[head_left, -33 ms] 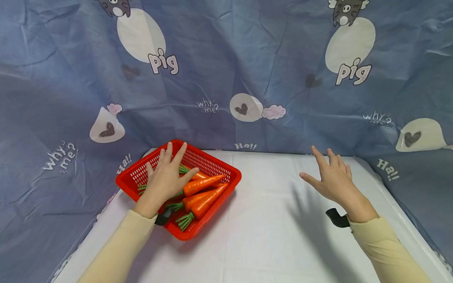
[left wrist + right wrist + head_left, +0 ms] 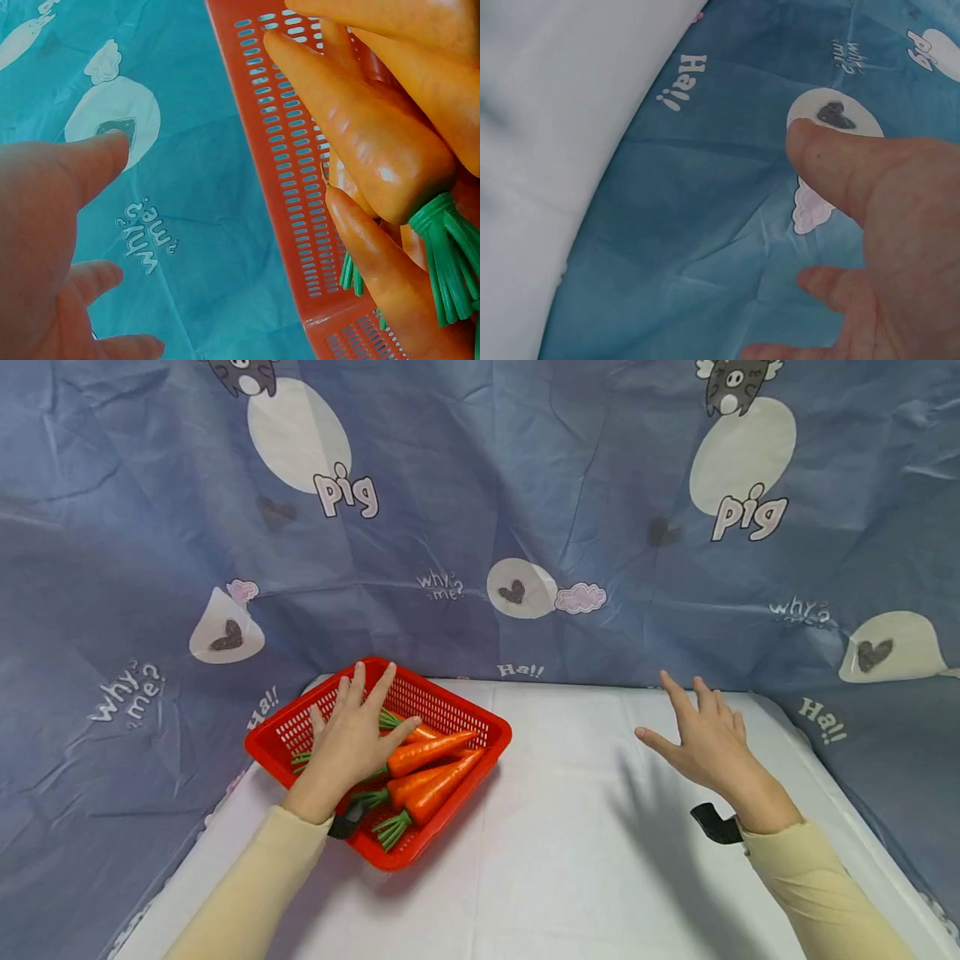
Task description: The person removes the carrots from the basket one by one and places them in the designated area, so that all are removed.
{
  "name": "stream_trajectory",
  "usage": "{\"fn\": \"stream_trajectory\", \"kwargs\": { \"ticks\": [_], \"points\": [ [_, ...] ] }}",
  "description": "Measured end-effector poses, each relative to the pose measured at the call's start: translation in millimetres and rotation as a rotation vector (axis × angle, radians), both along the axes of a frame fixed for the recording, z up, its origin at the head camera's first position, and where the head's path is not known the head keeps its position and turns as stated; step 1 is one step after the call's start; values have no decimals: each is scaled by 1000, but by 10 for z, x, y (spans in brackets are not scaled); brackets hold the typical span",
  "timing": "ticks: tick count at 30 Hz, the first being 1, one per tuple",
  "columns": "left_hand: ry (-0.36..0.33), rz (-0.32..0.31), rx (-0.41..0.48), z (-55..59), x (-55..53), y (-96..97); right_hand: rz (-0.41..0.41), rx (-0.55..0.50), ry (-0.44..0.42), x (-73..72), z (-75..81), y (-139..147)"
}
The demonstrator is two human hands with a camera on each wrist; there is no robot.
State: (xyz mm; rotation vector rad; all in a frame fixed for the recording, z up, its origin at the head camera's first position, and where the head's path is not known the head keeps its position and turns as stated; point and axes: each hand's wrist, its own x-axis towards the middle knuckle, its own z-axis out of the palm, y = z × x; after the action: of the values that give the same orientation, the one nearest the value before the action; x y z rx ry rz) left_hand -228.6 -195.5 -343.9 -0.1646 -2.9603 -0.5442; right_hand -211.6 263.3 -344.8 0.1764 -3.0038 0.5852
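A red plastic basket point(image 2: 501, 728) with slotted walls stands at the left of the table and holds several orange carrots point(image 2: 438, 793) with green stem tufts point(image 2: 392, 829). Above the basket's left part hovers my left hand point(image 2: 347, 739), fingers spread, covering some of the carrots in the head view. In the left wrist view, carrots point(image 2: 360, 135) lie piled at the right, apart from the hand point(image 2: 37, 225). My right hand point(image 2: 705, 743) is raised over the right side of the table, fingers spread, holding nothing. Only bare surface lies beneath it.
White cloth point(image 2: 570, 827) covers the table. A blue printed curtain point(image 2: 465, 510) hangs behind the table and along both sides. Each wrist wears a black strap mount, such as the one on the right wrist point(image 2: 716, 825).
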Motion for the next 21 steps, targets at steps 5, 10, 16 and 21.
{"fn": "stream_trajectory", "kwargs": {
  "ticks": [5,10,16,21],
  "points": [
    [-1,-2,-9,-26,-18,7,4,-6,-10,-21,-29,-11],
    [-17,2,-9,-29,-14,-3,12,-8,-29,-30,-36,-42],
    [-34,11,-4,2,-12,-17,21,-17,-55,-50,-19,-60],
    [-45,12,-2,23,-22,-14,32,-16,-66,-68,-13,-52]
  ]
}}
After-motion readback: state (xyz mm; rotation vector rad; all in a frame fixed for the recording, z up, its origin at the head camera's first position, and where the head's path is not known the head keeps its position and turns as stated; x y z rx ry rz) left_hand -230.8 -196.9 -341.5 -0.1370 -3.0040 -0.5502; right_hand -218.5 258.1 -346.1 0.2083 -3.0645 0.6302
